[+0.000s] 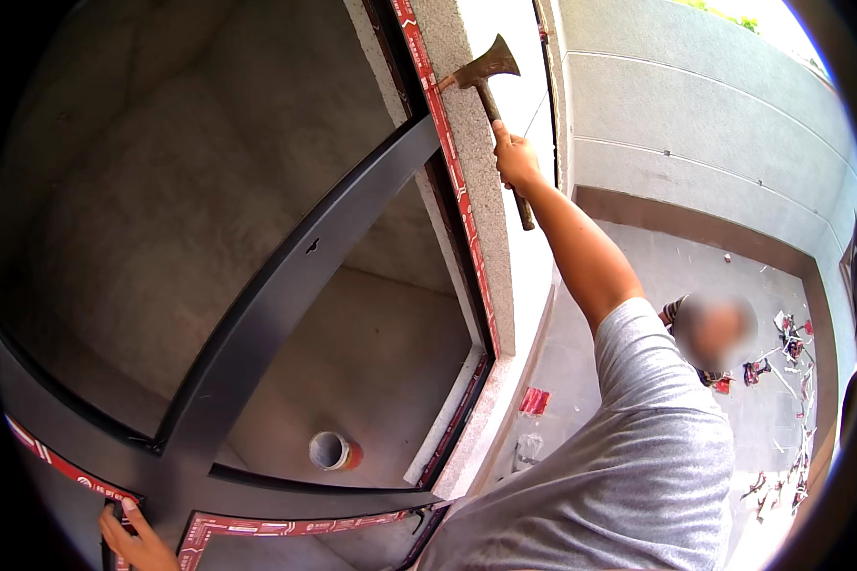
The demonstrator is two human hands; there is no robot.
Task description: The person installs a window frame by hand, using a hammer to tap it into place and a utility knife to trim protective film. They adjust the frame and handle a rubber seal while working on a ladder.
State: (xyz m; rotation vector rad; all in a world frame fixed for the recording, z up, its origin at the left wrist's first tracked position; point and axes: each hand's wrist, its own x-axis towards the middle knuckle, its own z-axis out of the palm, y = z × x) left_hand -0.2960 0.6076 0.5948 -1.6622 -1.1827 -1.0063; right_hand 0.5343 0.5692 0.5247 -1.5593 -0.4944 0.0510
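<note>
My right hand (514, 159), on a raised and outstretched arm, is wrapped round the handle of a hatchet (490, 65). The blade flares away to the right, and the blunt end points left at the red-taped edge of a dark grey window frame (286, 252); whether it touches cannot be made out. My left hand (138, 541) is low at the left, its fingers closed round a dark upright bar of the frame beside red protective tape (76, 476). The fingertips behind the bar are hidden.
A rough plaster wall edge (490, 190) borders the frame. Through the opening a bucket (329, 451) stands on a bare floor. At lower right another person (671, 309) is near scattered tools and scraps (781, 352). A red packet (534, 401) lies on the tiled floor; a pale wall (695, 105) stands beyond.
</note>
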